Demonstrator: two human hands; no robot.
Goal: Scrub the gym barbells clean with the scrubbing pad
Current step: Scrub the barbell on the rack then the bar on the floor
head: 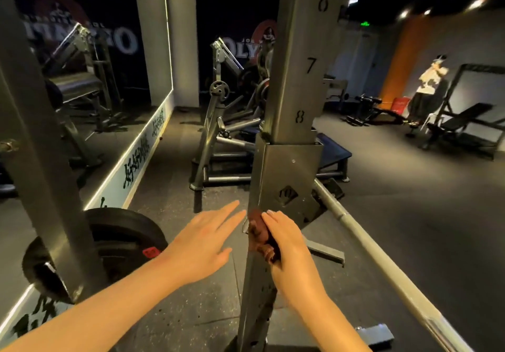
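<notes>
So the person's right hand [287, 245] has the brown scrubbing pad [261, 238] gripped against the rack upright [292, 92], low around 6 o'clock. The left hand [202, 245] hovers flat beside it, fingers straight, holding nothing. The barbell [382, 261] slants off at 4 o'clock and the pad isn't on it. Next move probably means swinging the pad right onto the bar.

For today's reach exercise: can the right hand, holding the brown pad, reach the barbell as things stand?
Probably yes. The right hand grips the scrubbing pad at the rack upright; the barbell runs to its right, nothing standing between.
</notes>
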